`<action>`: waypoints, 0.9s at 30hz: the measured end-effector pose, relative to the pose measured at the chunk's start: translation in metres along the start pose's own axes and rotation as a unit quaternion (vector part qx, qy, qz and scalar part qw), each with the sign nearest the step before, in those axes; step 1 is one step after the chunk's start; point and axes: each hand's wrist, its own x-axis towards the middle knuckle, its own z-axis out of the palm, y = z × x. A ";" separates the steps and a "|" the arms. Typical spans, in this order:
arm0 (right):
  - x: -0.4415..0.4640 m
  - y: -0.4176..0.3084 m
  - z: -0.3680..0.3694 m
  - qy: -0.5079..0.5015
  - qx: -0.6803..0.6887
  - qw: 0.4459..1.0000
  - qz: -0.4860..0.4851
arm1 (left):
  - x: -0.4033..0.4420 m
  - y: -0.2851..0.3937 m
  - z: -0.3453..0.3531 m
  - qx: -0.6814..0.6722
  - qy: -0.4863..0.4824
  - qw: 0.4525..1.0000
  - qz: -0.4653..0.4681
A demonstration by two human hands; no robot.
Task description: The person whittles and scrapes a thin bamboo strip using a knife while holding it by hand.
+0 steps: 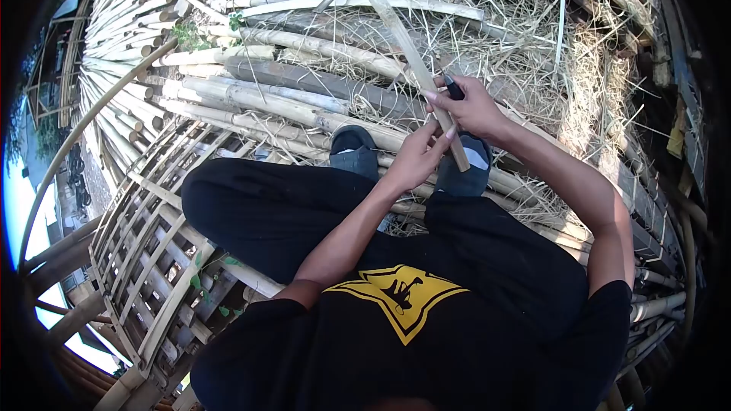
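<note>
A long, pale bamboo strip (403, 38) slants from the top edge of the view down to between my feet. Its lower end is pinched by my left hand (417, 156), fingers closed round the strip. Just above and to the right, my right hand (476, 110) is closed on what looks like a knife (454, 90) with a black handle, against the strip. The blade is mostly hidden, so I cannot tell whether it cuts into the bamboo. A dark sandal (354, 154) is on one foot; the other foot lies behind the strip's end.
Stacked bamboo poles (297, 110) cover the ground ahead. Loose shavings (502, 53) lie over them on the right. A woven bamboo lattice (152, 251) stands at my left, beside a curved pole (76, 133). Timber (670, 129) lines the right edge.
</note>
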 end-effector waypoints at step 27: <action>-0.015 -0.029 -0.073 0.139 -0.458 0.814 -0.330 | -0.003 0.023 -0.030 0.048 0.054 0.995 -0.074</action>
